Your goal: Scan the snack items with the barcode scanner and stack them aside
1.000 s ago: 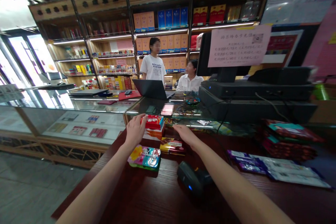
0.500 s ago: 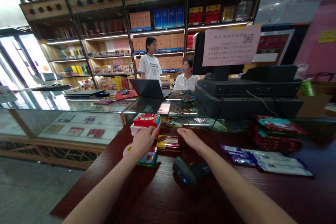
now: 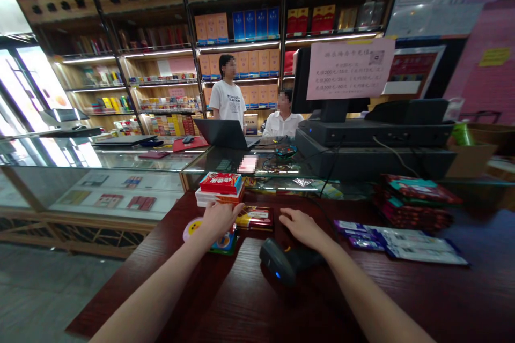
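My left hand (image 3: 219, 218) rests on a colourful flat packet (image 3: 192, 226) lying on the dark wooden counter (image 3: 249, 305), just in front of a stack of small boxes (image 3: 220, 188) with a red one on top. My right hand (image 3: 302, 226) hovers palm down, fingers apart, just behind a black barcode scanner (image 3: 277, 262) and right of a brown and gold snack pack (image 3: 254, 217). Whether the left hand grips the packet is not clear.
Purple and white flat packets (image 3: 398, 241) and a pile of red and teal bags (image 3: 416, 201) lie to the right. A cash register with a screen (image 3: 374, 139) stands behind. Beyond a glass display case (image 3: 120, 177), two people are at a laptop (image 3: 223, 134) before stocked shelves.
My left hand has left the red box on the stack and come back onto the colourful packet. My right hand has drawn nearer to the scanner.
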`<state>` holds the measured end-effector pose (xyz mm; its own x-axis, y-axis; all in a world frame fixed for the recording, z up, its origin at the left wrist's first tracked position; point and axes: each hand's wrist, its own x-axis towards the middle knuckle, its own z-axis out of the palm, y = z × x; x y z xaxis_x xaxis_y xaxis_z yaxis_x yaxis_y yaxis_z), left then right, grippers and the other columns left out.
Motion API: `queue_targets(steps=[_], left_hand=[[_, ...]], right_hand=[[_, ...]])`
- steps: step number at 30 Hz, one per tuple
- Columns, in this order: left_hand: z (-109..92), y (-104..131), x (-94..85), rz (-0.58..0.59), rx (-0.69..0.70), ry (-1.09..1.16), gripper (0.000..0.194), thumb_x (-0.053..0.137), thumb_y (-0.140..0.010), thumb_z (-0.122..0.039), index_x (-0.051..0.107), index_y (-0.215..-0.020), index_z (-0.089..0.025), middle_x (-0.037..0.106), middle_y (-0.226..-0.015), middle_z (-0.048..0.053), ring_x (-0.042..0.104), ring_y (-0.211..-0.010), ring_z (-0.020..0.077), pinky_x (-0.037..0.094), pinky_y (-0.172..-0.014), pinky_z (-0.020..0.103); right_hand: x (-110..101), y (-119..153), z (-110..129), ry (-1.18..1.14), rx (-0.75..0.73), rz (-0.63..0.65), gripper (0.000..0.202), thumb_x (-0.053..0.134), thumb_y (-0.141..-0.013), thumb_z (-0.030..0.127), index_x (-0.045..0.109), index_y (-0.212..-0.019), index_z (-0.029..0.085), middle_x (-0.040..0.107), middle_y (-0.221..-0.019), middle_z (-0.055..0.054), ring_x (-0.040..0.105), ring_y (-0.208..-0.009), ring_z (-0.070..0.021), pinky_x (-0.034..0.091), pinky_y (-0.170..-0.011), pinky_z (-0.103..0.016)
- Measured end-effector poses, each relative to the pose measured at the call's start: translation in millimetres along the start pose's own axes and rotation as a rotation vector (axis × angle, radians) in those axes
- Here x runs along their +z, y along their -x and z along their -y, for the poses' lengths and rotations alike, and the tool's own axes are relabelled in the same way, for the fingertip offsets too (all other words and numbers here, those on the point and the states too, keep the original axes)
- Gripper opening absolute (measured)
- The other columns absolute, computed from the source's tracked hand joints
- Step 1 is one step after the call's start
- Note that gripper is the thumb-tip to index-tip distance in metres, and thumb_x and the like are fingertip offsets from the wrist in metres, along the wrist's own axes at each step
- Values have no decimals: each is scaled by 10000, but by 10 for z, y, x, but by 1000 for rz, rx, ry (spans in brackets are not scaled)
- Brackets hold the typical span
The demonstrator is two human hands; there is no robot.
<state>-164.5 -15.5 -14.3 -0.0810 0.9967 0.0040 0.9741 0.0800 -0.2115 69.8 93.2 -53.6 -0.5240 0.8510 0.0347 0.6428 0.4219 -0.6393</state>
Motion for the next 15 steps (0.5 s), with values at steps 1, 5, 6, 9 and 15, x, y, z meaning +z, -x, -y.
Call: queue_targets(steps=[1, 5, 6, 9, 15], left_hand=[[-2, -16, 11, 15, -1, 0, 474, 249, -1015, -247, 498, -1416, -291, 724, -1096, 155, 685, -998, 339, 425, -914, 514], [-15, -71, 34, 58, -4, -7, 496, 265, -1009, -233, 436, -1465, -327, 735, -1044, 154, 694, -981, 333, 450, -881, 496], [-17, -82, 36, 66, -5, -11, 500, 270, -1008, -229, 424, -1473, -333, 734, -1047, 153, 694, -984, 332, 453, -879, 495], [-17, -108, 36, 82, -13, -22, 500, 249, -1016, -245, 419, -1479, -325, 726, -1056, 168, 692, -991, 344, 463, -864, 509], [-15, -146, 15, 102, -6, -25, 507, 233, -1017, -241, 401, -1492, -297, 714, -1058, 189, 688, -989, 356, 473, -847, 511]], right_hand=[[6, 18, -6, 45, -2, 9, 455, 502, -908, 341, 657, -1305, 182, 617, -1379, -135, 558, -1285, -341, 357, -1091, -478], [46, 48, -43, 127, -36, 36, 433, 460, -927, 342, 674, -1282, 217, 636, -1363, -108, 563, -1283, -312, 373, -1074, -450], [54, 51, -50, 139, -43, 44, 429, 453, -931, 345, 680, -1272, 219, 640, -1358, -105, 568, -1275, -309, 378, -1067, -448], [68, 61, -47, 177, -56, 60, 409, 436, -935, 347, 708, -1220, 234, 658, -1335, -92, 586, -1246, -295, 393, -1047, -441], [99, 82, 38, 270, -67, 81, 429, 391, -913, 242, 710, -1200, 251, 624, -1374, -58, 536, -1286, -263, 341, -1097, -454]])
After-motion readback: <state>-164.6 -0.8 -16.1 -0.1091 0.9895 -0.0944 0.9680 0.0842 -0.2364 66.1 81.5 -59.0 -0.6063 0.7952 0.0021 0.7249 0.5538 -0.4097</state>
